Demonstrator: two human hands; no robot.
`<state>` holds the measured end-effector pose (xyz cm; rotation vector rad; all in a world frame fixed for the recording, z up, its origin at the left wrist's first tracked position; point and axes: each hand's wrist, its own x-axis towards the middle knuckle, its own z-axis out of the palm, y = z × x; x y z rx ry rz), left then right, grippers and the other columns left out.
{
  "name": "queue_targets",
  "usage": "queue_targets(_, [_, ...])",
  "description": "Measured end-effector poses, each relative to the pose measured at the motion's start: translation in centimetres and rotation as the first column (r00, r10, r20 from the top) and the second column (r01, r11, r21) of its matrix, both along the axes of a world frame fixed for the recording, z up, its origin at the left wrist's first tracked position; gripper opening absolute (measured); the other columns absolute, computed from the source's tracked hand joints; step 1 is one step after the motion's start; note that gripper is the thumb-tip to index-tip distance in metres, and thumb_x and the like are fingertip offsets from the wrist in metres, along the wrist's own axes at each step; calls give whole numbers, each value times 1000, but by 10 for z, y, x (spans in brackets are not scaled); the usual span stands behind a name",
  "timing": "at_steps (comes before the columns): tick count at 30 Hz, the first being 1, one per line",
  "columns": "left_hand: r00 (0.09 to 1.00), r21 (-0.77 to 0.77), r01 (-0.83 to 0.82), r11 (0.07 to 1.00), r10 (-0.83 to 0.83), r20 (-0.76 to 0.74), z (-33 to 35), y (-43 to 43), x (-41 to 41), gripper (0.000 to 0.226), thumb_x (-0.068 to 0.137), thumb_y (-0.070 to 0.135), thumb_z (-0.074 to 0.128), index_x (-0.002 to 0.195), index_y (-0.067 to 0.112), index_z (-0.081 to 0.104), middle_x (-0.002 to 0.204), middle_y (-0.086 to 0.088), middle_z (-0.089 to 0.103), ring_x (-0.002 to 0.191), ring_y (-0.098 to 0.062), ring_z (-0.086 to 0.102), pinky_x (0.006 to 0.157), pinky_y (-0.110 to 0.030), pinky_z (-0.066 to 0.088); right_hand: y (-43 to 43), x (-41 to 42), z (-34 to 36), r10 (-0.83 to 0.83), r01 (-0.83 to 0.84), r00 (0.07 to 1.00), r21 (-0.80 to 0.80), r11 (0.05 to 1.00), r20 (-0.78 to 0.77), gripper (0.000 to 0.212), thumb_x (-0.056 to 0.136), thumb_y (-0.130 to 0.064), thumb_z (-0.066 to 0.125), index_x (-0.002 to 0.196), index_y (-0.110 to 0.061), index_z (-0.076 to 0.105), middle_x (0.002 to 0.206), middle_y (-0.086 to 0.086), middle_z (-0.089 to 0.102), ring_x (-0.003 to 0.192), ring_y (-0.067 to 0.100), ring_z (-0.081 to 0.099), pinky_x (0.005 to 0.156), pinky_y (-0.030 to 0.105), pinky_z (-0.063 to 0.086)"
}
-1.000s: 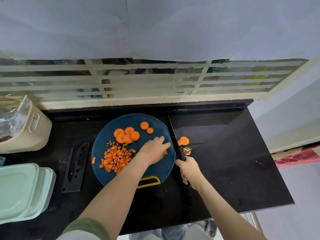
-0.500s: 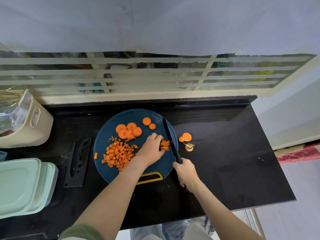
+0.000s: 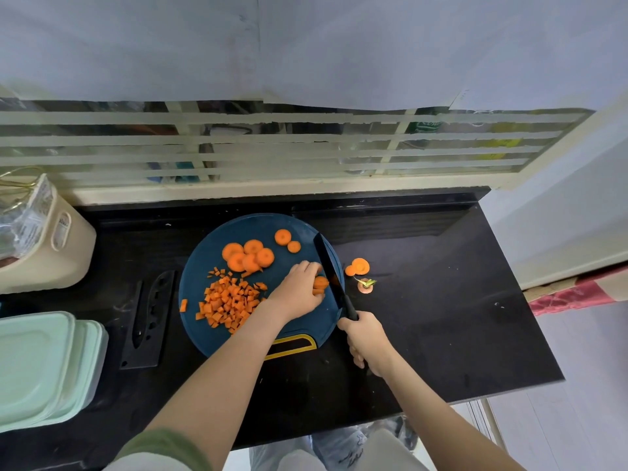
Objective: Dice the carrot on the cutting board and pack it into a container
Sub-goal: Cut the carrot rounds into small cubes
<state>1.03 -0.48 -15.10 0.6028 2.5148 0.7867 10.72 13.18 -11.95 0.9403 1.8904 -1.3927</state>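
A round dark-blue cutting board (image 3: 217, 338) lies on the black counter. A heap of diced carrot (image 3: 228, 302) sits on its left half, and several carrot rounds (image 3: 247, 255) lie toward its back. My left hand (image 3: 298, 291) holds down a small stack of carrot slices (image 3: 320, 283) near the board's right edge, fingers curled over them. My right hand (image 3: 367, 338) grips the handle of a black knife (image 3: 330, 274), whose blade stands against the right side of that stack.
Stacked pale-green lidded containers (image 3: 44, 365) sit at the left front. A black knife sheath (image 3: 149, 317) lies left of the board. Two carrot rounds (image 3: 357, 266) and the carrot top (image 3: 365, 285) lie on the counter right of the board. A beige bin (image 3: 57, 246) stands back left.
The knife has moved left from the board's right edge onto the board, up against the slices. My left hand has curled from flat over the slices to holding them.
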Motion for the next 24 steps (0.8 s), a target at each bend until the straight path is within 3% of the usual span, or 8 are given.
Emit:
queue_targets(3, [998, -12, -46, 999, 45, -34, 0, -6, 4, 42, 88, 19, 60, 126, 9, 45, 121, -7, 45, 118, -22, 40, 96, -30, 38, -1, 1, 1, -41, 41, 999, 7, 999, -17, 7, 97, -17, 48, 94, -11, 49, 56, 5, 43, 34, 13, 34, 35, 24, 35])
queue_targets(7, [993, -133, -120, 984, 122, 6, 3, -8, 8, 26, 89, 30, 60, 103, 11, 49, 107, -7, 53, 103, -26, 52, 82, -36, 44, -3, 3, -3, -33, 35, 999, 42, 999, -39, 9, 96, -19, 48, 93, -11, 51, 57, 6, 44, 33, 14, 36, 37, 26, 37])
queue_targets(10, [992, -198, -115, 974, 122, 25, 4, -5, 11, 26, 93, 32, 56, 105, 10, 50, 109, -9, 58, 102, -28, 56, 79, -38, 45, -9, 6, -5, -40, 42, 998, 34, 999, -48, 8, 96, -18, 47, 95, -12, 51, 59, 6, 43, 35, 13, 36, 37, 26, 37])
queue_targets(17, [986, -106, -158, 982, 162, 26, -3, 4, 14, 23, 94, 21, 56, 106, 4, 49, 110, -15, 58, 103, -31, 55, 81, -38, 43, -15, 10, -6, -66, 69, 996, 44, 997, -67, 8, 96, -19, 48, 93, -14, 53, 64, 7, 45, 39, 13, 37, 39, 26, 36])
queue_targets(24, [937, 34, -299, 954, 286, 201, -1, 1, 12, 27, 91, 24, 60, 107, 8, 46, 97, -11, 62, 90, -26, 61, 70, -31, 45, -16, 7, 3, -67, 74, 994, 72, 995, -87, 10, 98, -21, 48, 90, -19, 51, 68, 6, 49, 42, 13, 40, 37, 23, 38])
